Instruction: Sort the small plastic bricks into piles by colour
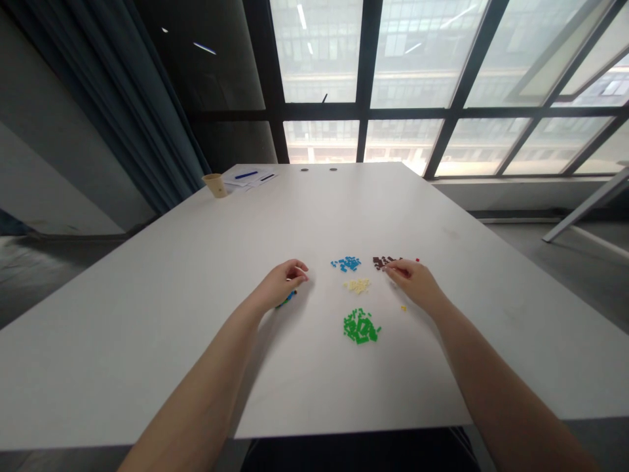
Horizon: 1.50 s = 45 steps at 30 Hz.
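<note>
Small plastic bricks lie sorted in piles on the white table (196, 275): a blue pile (346, 263), a dark brown pile (380, 261), a cream pile (358, 286) and a larger green pile (361, 326). My left hand (282, 283) rests curled on the table with its fingers pinched together over a few mixed bricks (287, 299); what it pinches is too small to name. My right hand (411, 279) has its fingertips pinched at the edge of the brown pile. A single yellow brick (403, 307) lies beside my right wrist, and a red one (417, 260) sits past the hand.
A paper cup (215, 185) stands at the far left corner beside sheets of paper (248, 177) with a blue pen (246, 174). Large windows (413, 59) run behind the table, and a dark curtain (137, 111) hangs at the left. The table's front edge is close to me.
</note>
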Available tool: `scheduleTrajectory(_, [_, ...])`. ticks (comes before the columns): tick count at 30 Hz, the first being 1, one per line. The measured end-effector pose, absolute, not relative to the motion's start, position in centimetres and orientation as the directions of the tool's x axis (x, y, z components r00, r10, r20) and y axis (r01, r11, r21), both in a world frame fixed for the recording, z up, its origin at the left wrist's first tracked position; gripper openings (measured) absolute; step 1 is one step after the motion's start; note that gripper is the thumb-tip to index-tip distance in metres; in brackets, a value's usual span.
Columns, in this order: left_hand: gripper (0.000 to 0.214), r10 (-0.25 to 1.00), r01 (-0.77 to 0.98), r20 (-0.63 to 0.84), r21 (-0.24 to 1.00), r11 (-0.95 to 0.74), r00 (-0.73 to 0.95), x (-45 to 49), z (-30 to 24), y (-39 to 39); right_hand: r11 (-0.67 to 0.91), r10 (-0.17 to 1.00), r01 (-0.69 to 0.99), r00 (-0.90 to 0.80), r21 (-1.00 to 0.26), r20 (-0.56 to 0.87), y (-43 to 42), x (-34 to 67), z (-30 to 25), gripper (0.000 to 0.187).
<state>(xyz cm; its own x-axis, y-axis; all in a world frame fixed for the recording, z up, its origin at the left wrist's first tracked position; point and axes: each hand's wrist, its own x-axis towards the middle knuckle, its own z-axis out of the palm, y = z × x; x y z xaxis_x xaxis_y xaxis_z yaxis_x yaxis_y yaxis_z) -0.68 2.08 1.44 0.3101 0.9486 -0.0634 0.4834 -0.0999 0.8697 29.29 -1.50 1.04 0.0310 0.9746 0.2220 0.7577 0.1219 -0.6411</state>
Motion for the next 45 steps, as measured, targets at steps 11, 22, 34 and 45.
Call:
scheduleTrajectory(11, [0.021, 0.965, -0.020, -0.035, 0.999, 0.042, 0.262, 5.0, -1.4, 0.2, 0.279, 0.958, 0.702, -0.157, -0.655, 0.239, -2.2, 27.6, 0.8, 0.022])
scheduleTrajectory(22, [0.027, 0.937, -0.018, 0.273, 0.961, -0.276, 0.217, 5.6, 0.0, -2.0, 0.422, 0.905, 0.653, -0.260, -0.629, 0.338, -2.7, 25.9, 0.8, 0.021])
scheduleTrajectory(34, [0.030, 0.927, -0.217, 0.268, 0.953, -0.213, 0.263, 5.8, -0.6, -1.5, 0.628, 0.757, 0.572, -0.291, -0.528, 0.585, -3.7, 24.0, 0.9, 0.016])
scheduleTrajectory(45, [0.030, 0.897, -0.192, 0.162, 0.977, -0.089, 0.412, 6.0, -1.0, -1.5, 0.688, 0.719, 0.534, -0.413, -0.491, 0.558, -4.0, 22.9, 0.6, 0.011])
